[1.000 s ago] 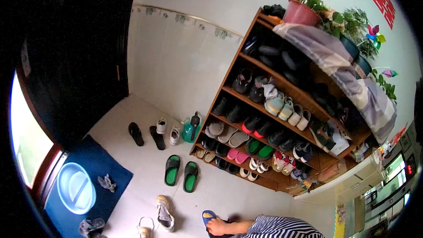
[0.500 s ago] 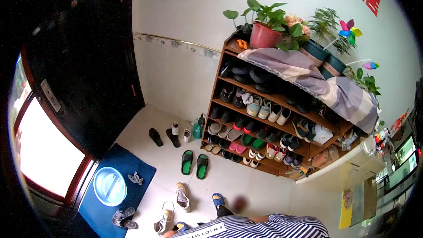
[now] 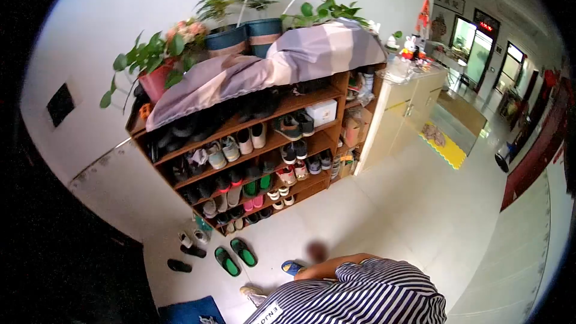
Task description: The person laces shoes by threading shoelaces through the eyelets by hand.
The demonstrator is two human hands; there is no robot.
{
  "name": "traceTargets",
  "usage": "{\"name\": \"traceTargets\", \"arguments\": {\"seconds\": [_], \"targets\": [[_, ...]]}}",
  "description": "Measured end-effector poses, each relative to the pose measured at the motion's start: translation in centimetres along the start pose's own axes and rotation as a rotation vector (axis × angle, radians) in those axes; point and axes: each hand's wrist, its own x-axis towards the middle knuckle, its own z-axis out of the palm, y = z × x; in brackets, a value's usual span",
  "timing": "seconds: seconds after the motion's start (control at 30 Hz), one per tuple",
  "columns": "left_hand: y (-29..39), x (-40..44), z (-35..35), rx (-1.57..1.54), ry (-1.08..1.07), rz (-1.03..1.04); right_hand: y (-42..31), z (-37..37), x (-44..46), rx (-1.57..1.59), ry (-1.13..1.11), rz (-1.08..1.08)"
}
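Head view. Observed on the floor in front of the shoe rack (image 3: 324, 141), well apart from it: blue slipper (image 3: 291, 267), with the right hand (image 3: 302, 274) at it, below a bare forearm (image 3: 336, 265) and striped shirt (image 3: 384, 276). Cannot tell whether right fingers open or closed: too small and partly hidden. Cannot tell for left fingers either, with the left hand out of sight. Noted on the rack side of the slipper: blurred brown patch (image 3: 317, 251), not identifiable. Found near the rack's front left corner: green-lined sandals (image 3: 228, 262), side by side; left of these, dark slippers (image 3: 179, 266). Recorded farther out from the rack: pale sneaker (image 3: 254, 296), partly covered by the shirt, and blue mat (image 3: 187, 313). Listed on top of the rack: draped cloth (image 3: 300, 54) and red flowerpot (image 3: 155, 86). Right of the rack: cabinet (image 3: 393, 123).
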Motion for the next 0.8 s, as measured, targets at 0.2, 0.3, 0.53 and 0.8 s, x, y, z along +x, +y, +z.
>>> {"name": "traceTargets", "arguments": {"seconds": [0.2,0.3,0.53,0.8], "targets": [[3.4,5.3,1.8,0.075,-0.138,0.019,-1.1,-0.7,1.4,0.182,0.053,-0.096],[4.0,6.8,2.9,0.105,-0.197,0.025,0.2,-1.6,1.3,0.253,0.140,-0.082],[3.2,7.5,4.1,0.154,-0.304,0.087,8.2,7.1,-6.2,0.143,0.220,0.401],[2.0,5.2,4.8,0.176,-0.392,0.122,5.1,23.4,-20.4,0.187,-0.040,0.650]]}}
